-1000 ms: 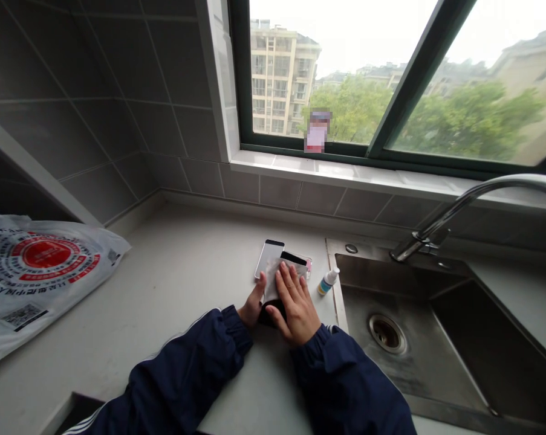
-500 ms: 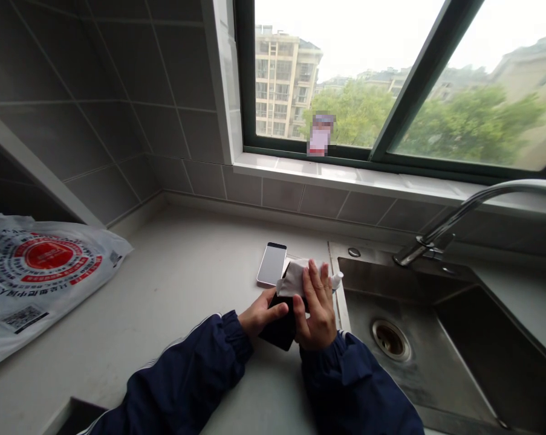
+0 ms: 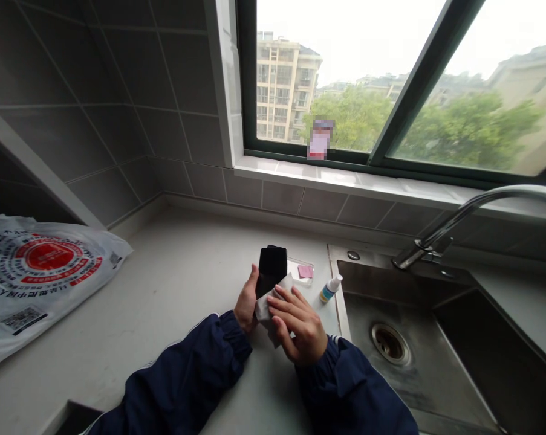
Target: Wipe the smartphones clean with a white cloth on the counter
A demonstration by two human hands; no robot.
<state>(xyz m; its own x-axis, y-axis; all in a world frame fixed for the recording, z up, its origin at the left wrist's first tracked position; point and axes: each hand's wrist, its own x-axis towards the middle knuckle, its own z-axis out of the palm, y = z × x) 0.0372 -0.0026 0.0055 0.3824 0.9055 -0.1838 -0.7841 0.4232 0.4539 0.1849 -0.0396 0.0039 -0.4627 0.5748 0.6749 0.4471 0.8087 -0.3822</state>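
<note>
Black phone held in the left hand, cloth under the right

The black phone (image 3: 273, 261) is in the left hand (image 3: 247, 301), screen side up, its far end extending beyond the fingers over the counter (image 3: 177, 260). The left hand is closed around the phone's left edge, thumb pointing away from the wearer. A pale grey cloth (image 3: 264, 310) covers the phone's near end, directly between the two hands. The right hand (image 3: 302, 326) keeps this cloth under its nearly straight fingers, pressed against the phone; a loose fold hangs below the right thumb. Just beyond the phone, as seen from the left hand, the dark edge of a second phone (image 3: 278, 246) shows, mostly hidden. Ahead of the right hand lies a clear case (image 3: 292, 273) bearing a pink square (image 3: 305, 272). Ahead and slightly to the right of the right hand, a small spray bottle (image 3: 329, 289) with a white top stands beside the sink rim. The steel sink (image 3: 418, 338) occupies the area right of the right hand, with the curved tap (image 3: 472, 208) farther off. Well to the left of the left hand lies a printed plastic bag (image 3: 50, 260).
</note>
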